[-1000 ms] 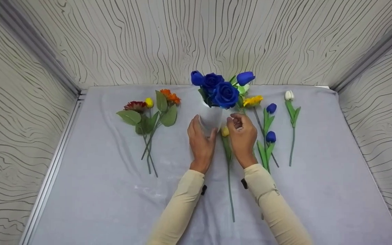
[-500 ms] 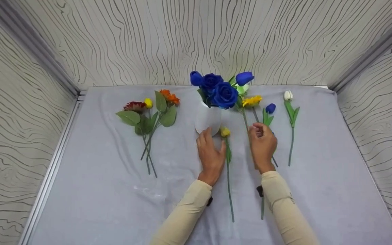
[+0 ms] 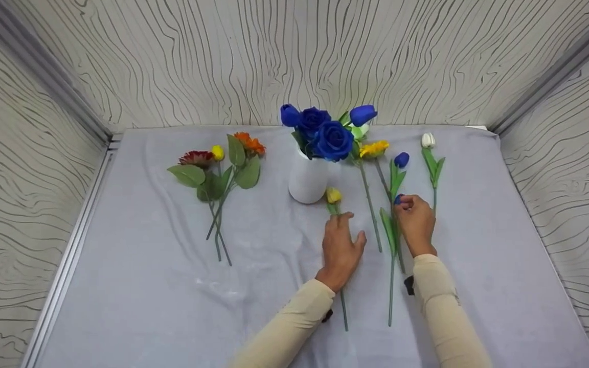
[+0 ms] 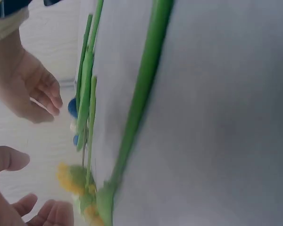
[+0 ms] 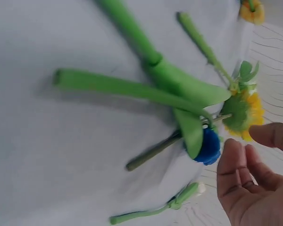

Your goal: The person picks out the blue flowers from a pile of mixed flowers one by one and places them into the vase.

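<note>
Blue tulip [image 3: 398, 200], hands beside, no writing

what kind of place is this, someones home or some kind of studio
Probably a staged recording booth, not a home: wavy wood-grain panels wall in three sides with metal corner rails, a grey cloth covers the table, and flowers lie in neat groups around a white vase.
</note>
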`<state>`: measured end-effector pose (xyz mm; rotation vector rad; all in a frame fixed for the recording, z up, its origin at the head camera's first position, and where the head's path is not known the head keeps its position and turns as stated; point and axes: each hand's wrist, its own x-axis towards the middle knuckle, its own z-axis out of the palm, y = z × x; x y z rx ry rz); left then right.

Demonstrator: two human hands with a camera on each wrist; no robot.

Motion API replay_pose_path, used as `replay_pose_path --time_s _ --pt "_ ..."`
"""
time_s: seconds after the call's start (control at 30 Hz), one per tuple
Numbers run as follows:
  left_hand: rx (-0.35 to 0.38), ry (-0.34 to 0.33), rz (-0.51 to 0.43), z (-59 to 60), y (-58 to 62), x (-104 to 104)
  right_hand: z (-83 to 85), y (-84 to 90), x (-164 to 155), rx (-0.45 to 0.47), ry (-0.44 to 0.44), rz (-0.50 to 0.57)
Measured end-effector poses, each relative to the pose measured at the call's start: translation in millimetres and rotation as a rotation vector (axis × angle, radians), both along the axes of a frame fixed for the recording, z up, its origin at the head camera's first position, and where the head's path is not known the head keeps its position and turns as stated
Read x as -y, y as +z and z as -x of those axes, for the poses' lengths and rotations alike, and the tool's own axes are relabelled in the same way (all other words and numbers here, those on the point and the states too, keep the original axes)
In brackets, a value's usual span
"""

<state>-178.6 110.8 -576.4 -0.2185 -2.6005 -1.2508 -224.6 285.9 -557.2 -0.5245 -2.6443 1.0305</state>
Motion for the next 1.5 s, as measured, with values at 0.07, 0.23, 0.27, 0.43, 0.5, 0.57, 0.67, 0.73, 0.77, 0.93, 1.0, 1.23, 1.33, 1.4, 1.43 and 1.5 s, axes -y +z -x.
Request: replay_pose_path --time_s 0.07,0.23,0.27,0.43,0.5,0.57,0.67,0.73,0.77,0.93,1.0,1.23,1.33,1.4,1.43,1.5 --pt "0.017 -0.034 0.024 -4.6 -0.9 -5.1 -1.5 -0.6 -1.4 0.052 0.017 -0.005" --pt "0.046 -0.111 0.068 -14.0 -3.8 -17.1 -4.5 -3.7 -1.3 0.142 0.063 -0.028" --pt "0.050 -0.123 0.080 -15.5 -4.6 -19.4 -4.9 -4.9 -1.2 0.156 0.071 -0.034" --pt "0.074 -0.179 0.132 -21.5 -9.4 -31.2 -7.7 -10.3 -0.5 0.192 0.087 -0.069" --pt "0.085 -0.197 0.134 -22.1 -11.2 -35.0 -7.9 -12.0 -0.5 0.181 0.090 -0.080" --pt "0.097 -0.211 0.124 -21.7 -11.8 -37.9 -7.1 -12.8 -0.8 0.164 0.092 -0.088" --pt "0.103 -0.227 0.118 -19.9 -11.6 -42.5 -6.3 -13.0 -0.7 0.150 0.091 -0.096" --pt "0.103 -0.235 0.109 -18.6 -11.1 -45.5 -6.2 -12.8 -0.1 0.149 0.087 -0.090" --pt "0.101 -0.240 0.105 -18.0 -10.9 -47.2 -6.4 -12.7 0.1 0.151 0.084 -0.083" --pt "0.110 -0.244 0.092 -14.8 -9.9 -53.7 -6.8 -11.6 2.1 0.165 0.078 -0.040" --pt "0.122 -0.242 0.089 -13.9 -9.8 -55.6 -7.2 -10.2 3.1 0.170 0.076 -0.023" --pt "0.131 -0.230 0.072 -12.3 -9.7 -58.2 -9.4 -6.5 5.6 0.152 0.070 0.023" --pt "0.125 -0.210 0.076 -11.0 -9.1 -59.2 -9.7 -5.6 6.3 0.139 0.058 0.030" --pt "0.123 -0.198 0.084 -10.3 -8.9 -59.9 -9.6 -5.4 6.6 0.119 0.046 0.029" --pt "0.122 -0.196 0.087 -10.0 -8.8 -60.1 -9.5 -5.2 6.8 0.106 0.040 0.024" --pt "0.110 -0.190 0.099 -9.8 -9.6 -60.4 -9.4 -5.0 7.2 0.080 0.028 0.014"
